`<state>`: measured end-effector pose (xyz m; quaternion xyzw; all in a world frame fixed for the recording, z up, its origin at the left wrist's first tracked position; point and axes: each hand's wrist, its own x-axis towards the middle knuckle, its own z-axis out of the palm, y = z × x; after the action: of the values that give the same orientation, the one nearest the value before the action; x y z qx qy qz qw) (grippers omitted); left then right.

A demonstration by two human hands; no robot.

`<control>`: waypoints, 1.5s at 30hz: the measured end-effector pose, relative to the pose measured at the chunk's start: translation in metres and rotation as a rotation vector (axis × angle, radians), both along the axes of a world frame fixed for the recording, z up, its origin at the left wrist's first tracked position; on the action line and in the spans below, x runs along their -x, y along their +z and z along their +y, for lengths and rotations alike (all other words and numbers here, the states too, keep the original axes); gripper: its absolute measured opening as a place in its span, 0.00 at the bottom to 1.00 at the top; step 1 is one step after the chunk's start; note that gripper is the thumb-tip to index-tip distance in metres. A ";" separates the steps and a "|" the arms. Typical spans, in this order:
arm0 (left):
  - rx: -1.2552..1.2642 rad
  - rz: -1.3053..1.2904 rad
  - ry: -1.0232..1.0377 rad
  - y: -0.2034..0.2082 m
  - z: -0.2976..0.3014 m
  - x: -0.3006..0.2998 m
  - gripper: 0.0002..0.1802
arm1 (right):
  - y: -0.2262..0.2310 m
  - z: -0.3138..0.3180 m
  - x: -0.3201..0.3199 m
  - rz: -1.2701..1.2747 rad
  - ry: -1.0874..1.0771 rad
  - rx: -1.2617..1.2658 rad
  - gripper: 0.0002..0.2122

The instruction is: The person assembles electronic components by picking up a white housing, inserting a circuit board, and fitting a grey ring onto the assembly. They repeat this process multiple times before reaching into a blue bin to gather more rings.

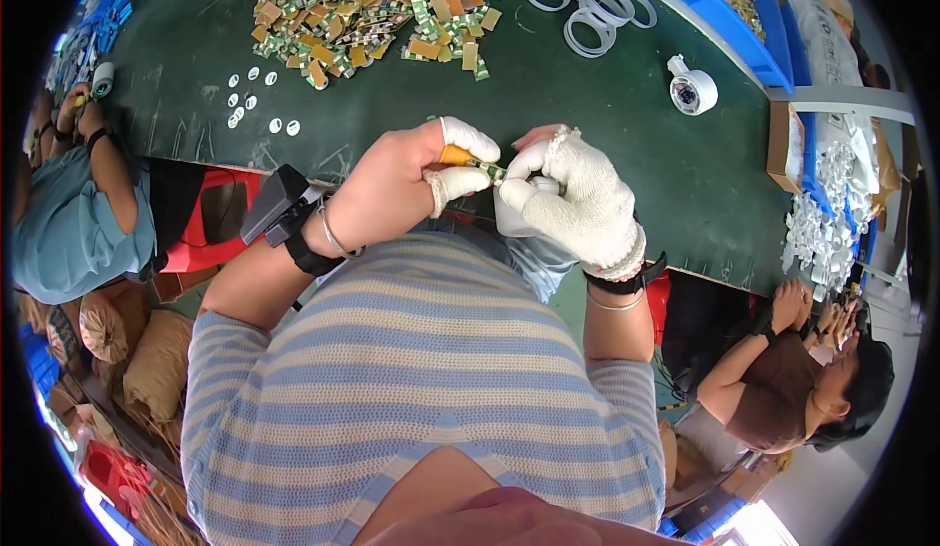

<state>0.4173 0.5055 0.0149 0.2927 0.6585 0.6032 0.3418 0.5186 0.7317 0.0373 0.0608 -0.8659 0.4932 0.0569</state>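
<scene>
My left hand (387, 179), its thumb and a finger covered in white, pinches a small circuit board (484, 166) with a yellow-orange end, over the table's near edge. The board's green end points right and meets the fingertips of my right hand (587, 193). That hand wears a white knitted glove and is closed around a white rounded plastic part (511, 217), mostly hidden by the fingers. Whether the board touches the white part, I cannot tell.
Across the green table (372, 120) lie a heap of small circuit boards (343, 12), several white discs (275, 126), translucent rings (590, 32) and a white round housing (693, 93). Blue bins (729, 22) stand at right. Co-workers sit at the left and right.
</scene>
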 end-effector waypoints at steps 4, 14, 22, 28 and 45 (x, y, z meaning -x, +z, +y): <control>-0.052 0.123 0.022 0.006 -0.001 -0.003 0.12 | 0.001 -0.001 0.001 0.009 0.011 0.052 0.07; 0.025 -0.032 -0.004 0.014 -0.006 -0.006 0.14 | 0.003 -0.004 0.002 -0.009 -0.028 0.079 0.07; -0.014 -0.197 -0.003 0.010 -0.005 -0.010 0.12 | 0.001 -0.004 0.002 -0.034 0.020 0.231 0.06; -0.047 -0.112 0.071 0.002 -0.006 -0.016 0.13 | 0.007 -0.008 -0.002 -0.070 -0.031 0.101 0.05; 0.046 -0.007 -0.007 0.015 -0.009 -0.015 0.13 | 0.000 -0.008 0.004 0.033 0.040 0.131 0.05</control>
<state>0.4321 0.4962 0.0303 0.2848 0.6698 0.5879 0.3529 0.5150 0.7233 0.0372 0.0824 -0.8293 0.5488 0.0653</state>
